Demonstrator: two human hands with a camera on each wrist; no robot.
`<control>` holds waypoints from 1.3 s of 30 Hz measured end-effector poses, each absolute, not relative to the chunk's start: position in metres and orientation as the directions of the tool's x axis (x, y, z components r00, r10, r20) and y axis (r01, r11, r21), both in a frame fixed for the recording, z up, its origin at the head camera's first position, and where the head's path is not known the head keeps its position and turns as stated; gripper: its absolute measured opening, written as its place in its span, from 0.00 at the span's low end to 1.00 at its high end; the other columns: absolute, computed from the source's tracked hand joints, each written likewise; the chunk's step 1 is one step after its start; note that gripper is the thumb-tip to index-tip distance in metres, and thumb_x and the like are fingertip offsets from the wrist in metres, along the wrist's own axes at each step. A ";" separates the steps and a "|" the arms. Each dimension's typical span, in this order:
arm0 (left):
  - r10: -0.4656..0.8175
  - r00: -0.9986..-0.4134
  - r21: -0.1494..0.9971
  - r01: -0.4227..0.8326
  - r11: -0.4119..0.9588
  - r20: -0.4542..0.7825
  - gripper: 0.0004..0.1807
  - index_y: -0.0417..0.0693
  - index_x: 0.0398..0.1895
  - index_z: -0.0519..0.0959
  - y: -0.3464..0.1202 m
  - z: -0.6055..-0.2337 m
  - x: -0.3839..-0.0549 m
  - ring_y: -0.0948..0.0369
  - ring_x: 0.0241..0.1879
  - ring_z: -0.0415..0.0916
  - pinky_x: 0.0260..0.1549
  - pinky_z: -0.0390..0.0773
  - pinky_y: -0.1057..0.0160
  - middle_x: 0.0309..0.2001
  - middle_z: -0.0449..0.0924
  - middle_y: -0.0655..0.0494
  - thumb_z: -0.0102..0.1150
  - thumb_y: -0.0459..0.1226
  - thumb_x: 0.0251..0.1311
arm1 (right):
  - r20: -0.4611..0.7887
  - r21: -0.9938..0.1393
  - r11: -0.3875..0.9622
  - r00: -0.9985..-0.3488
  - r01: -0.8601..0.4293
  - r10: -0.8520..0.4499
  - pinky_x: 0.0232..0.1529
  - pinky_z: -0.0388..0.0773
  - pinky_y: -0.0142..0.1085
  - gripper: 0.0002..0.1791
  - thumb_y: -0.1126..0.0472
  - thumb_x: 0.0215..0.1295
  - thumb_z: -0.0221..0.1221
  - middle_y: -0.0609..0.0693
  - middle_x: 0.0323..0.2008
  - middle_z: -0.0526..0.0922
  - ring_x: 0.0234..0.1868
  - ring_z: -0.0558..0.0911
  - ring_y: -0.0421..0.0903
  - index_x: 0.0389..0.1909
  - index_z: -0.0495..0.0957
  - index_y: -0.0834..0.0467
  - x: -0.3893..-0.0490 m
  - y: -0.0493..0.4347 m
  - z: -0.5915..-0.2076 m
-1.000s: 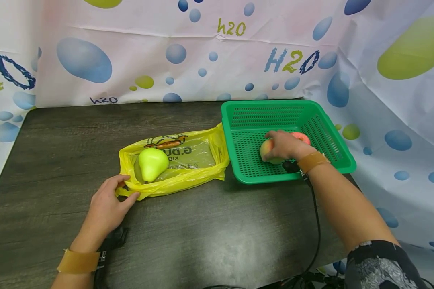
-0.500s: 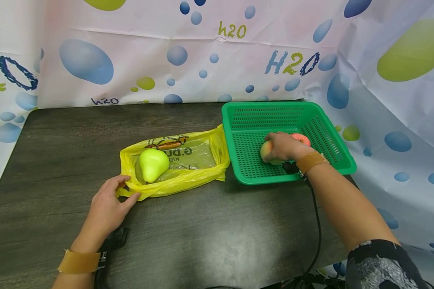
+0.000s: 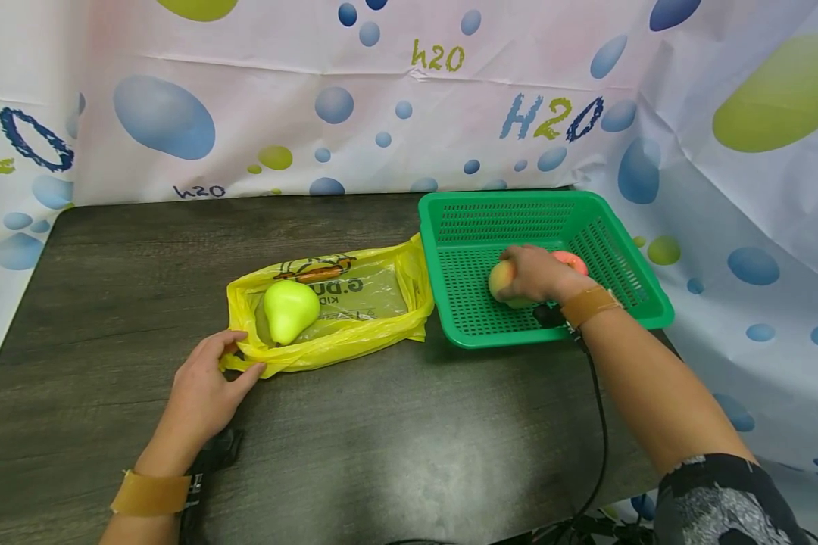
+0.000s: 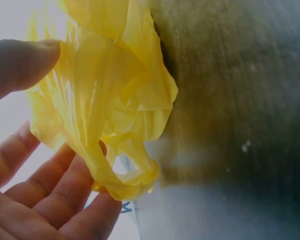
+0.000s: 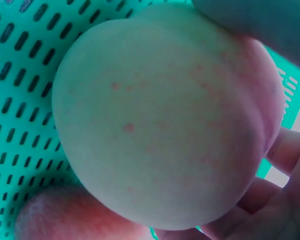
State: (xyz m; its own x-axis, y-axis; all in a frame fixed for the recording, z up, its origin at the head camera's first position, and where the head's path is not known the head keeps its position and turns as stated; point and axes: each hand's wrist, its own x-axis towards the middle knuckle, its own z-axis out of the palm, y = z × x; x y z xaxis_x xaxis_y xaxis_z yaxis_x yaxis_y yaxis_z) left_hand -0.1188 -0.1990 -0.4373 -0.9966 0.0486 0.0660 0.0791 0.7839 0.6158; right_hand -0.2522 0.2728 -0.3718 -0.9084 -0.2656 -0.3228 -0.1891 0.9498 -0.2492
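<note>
My left hand [image 3: 206, 387] holds the near left corner of a yellow plastic bag [image 3: 364, 339] lying on the table. In the left wrist view the thumb is on one side of the crumpled bag [image 4: 90, 80] and the fingers [image 4: 65, 192] are behind its handle loop. A green pear [image 3: 289, 312] lies in the bag's left end. Inside the green basket [image 3: 477, 342] my right hand [image 3: 537, 274] grips a peach [image 3: 501, 278], pale with a pink blush in the right wrist view. A second, reddish fruit [image 3: 570, 262] lies beside it, partly hidden by the hand.
The perforated basket stands right against the bag's right end. Dark wood-look table [image 3: 354, 454] spreads in front and to the left. A cable [image 3: 601, 431] hangs from the right wrist across the table. A sheet printed with bubbles [image 3: 375, 98] closes off the back and sides.
</note>
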 end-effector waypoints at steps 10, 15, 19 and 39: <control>0.059 -0.996 0.619 0.088 0.781 0.066 0.28 0.28 0.62 0.72 -0.200 -0.439 -0.118 0.35 0.57 0.71 0.56 0.69 0.31 0.59 0.72 0.28 0.69 0.34 0.64 | -0.285 -0.293 0.935 -0.915 -0.201 -0.286 0.53 0.75 0.57 0.42 0.53 0.60 0.71 0.72 0.61 0.75 0.56 0.74 0.66 0.69 0.68 0.72 -0.247 0.268 -0.364; 0.060 -0.996 0.617 0.088 0.782 0.067 0.28 0.28 0.62 0.72 -0.200 -0.438 -0.118 0.35 0.57 0.71 0.56 0.69 0.31 0.59 0.71 0.28 0.70 0.34 0.64 | -0.263 -0.315 0.926 -0.918 -0.209 -0.297 0.54 0.75 0.57 0.41 0.55 0.61 0.70 0.71 0.61 0.75 0.56 0.75 0.65 0.69 0.68 0.72 -0.248 0.265 -0.363; 0.057 -0.997 0.613 0.082 0.785 0.060 0.28 0.28 0.62 0.72 -0.200 -0.438 -0.118 0.35 0.58 0.71 0.57 0.69 0.31 0.60 0.71 0.28 0.69 0.34 0.64 | -0.247 -0.323 0.922 -0.921 -0.214 -0.301 0.54 0.75 0.58 0.40 0.56 0.61 0.70 0.71 0.62 0.74 0.57 0.74 0.65 0.69 0.68 0.72 -0.248 0.263 -0.359; 0.069 -0.991 0.623 0.128 0.772 0.118 0.23 0.31 0.51 0.75 -0.202 -0.440 -0.116 0.37 0.52 0.73 0.51 0.72 0.33 0.53 0.75 0.31 0.74 0.35 0.60 | -0.208 -0.353 0.901 -0.917 -0.254 -0.340 0.55 0.75 0.57 0.39 0.53 0.64 0.69 0.69 0.65 0.72 0.59 0.73 0.64 0.70 0.68 0.69 -0.240 0.246 -0.340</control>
